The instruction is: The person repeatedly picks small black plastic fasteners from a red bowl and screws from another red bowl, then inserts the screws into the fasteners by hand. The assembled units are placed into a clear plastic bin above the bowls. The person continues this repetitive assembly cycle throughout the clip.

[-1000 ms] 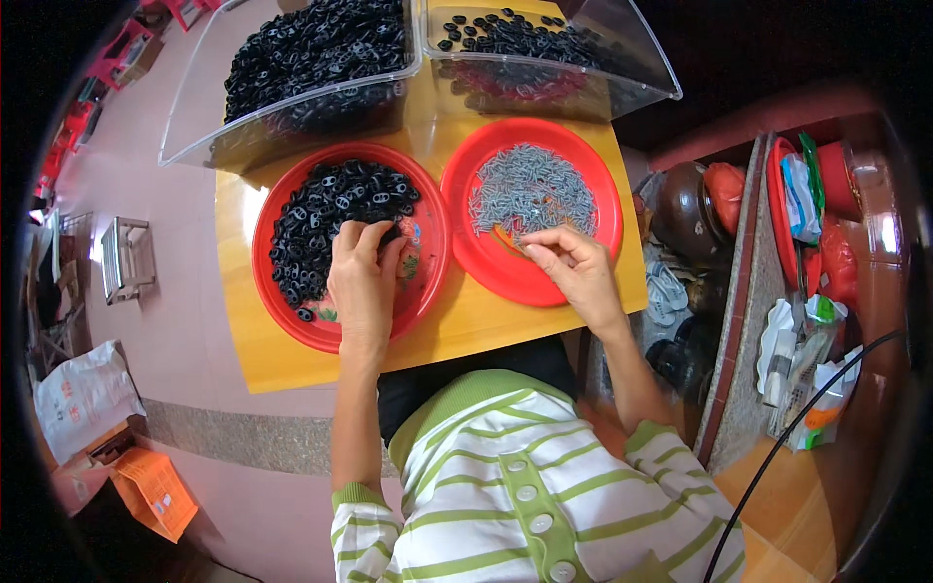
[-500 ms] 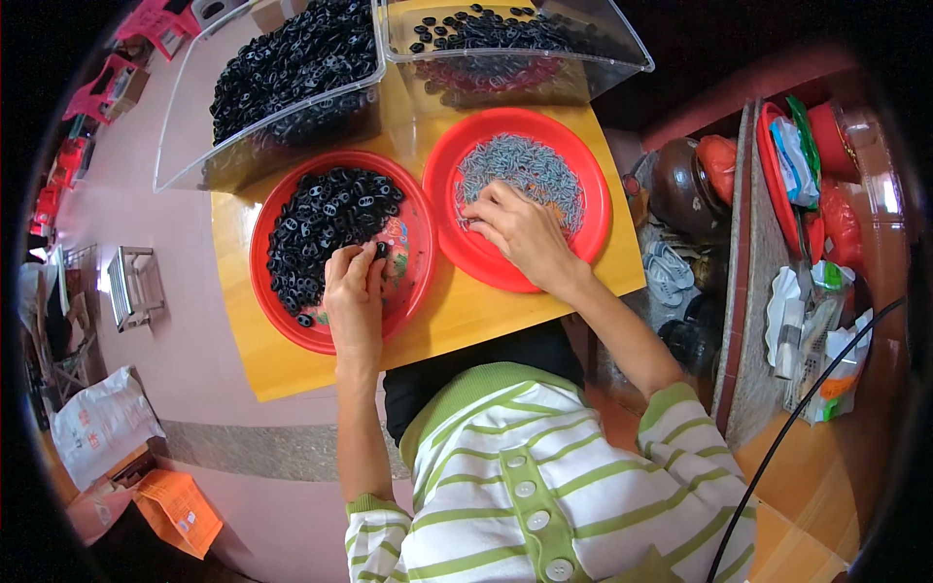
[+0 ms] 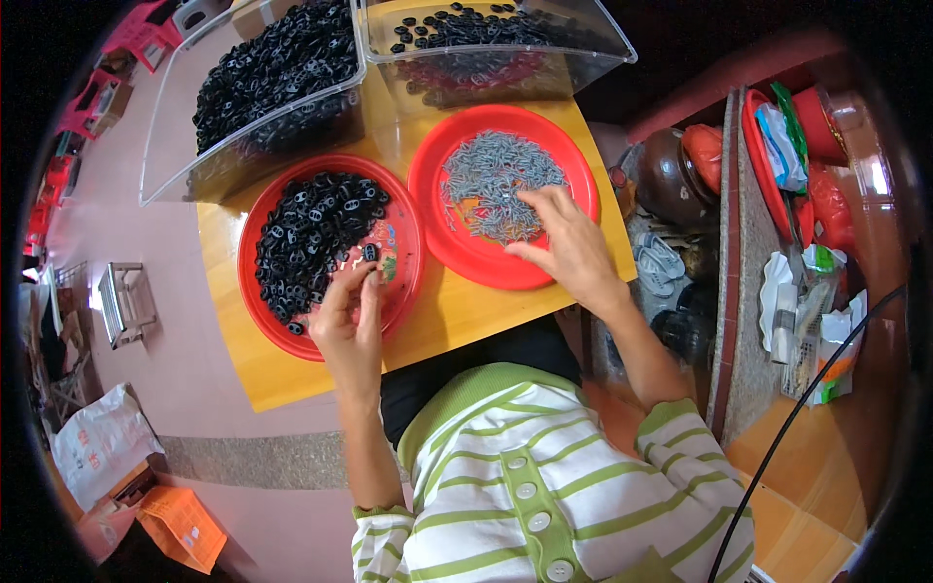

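My left hand (image 3: 348, 316) pinches a small black oval plastic piece (image 3: 370, 252) with holes between thumb and fingertips, over the near right part of a red plate (image 3: 413, 267). A heap of similar black pieces (image 3: 316, 233) fills the left and middle of that plate. On a second red plate (image 3: 586, 189), to the right, lies a pile of small grey screws (image 3: 501, 175). My right hand (image 3: 573, 248) hovers at that plate's right side, thumb and fingers spread apart, with nothing visible between them.
Two clear plastic bins stand at the back of the yellow table (image 3: 262, 374); the left bin (image 3: 282, 87) is heaped with black pieces, the right bin (image 3: 486, 49) holds fewer. A stone-topped ledge (image 3: 743, 291) with bags runs along the right. A metal stool (image 3: 126, 303) stands at left.
My right hand has drawn back to the right from the screws, and its fingers have opened. My left hand has turned slightly and moved a little lower, still pinching the black piece.
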The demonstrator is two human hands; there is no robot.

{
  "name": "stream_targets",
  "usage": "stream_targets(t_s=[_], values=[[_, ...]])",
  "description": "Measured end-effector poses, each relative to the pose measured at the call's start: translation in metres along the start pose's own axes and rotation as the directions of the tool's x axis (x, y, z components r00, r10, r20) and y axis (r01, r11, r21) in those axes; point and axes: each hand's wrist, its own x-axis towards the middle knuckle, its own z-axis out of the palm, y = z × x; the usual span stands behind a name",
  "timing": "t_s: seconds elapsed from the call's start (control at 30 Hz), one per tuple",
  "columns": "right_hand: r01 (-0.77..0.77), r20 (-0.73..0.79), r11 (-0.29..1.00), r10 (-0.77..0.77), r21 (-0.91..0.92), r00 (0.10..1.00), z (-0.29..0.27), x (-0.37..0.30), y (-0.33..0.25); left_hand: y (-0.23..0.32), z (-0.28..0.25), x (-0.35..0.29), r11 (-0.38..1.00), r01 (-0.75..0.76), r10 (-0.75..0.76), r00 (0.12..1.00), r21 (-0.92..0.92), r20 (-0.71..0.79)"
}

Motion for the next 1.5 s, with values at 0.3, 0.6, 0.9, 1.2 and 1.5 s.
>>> stream_targets(t_s=[0.3,0.6,0.9,1.2,1.5], values=[[0.027,-0.014,0.981,-0.025,0.193,1.0,0.024,0.028,0.017,0.017,0.019,-0.024,0.884,0.224,-0.179,0.973,-0.41,0.147],[0.117,0.011,0.967,-0.123,0.227,0.992,0.03,0.045,-0.018,0.019,0.026,-0.038,0.818,0.322,-0.221,0.941,-0.477,0.256],[0.138,0.053,0.979,-0.148,0.152,0.988,0.052,0.059,-0.023,0.02,0.023,-0.045,0.577,0.529,-0.32,0.847,-0.622,0.424],[-0.038,0.074,0.906,0.007,0.422,0.997,0.031,0.05,-0.027,0.017,0.02,-0.041,0.579,0.454,-0.276,0.891,-0.678,0.361],[-0.319,0.247,0.614,0.202,0.722,0.948,0.013,0.014,-0.035,0.022,0.023,-0.041,0.579,0.484,-0.309,0.875,-0.657,0.373]])
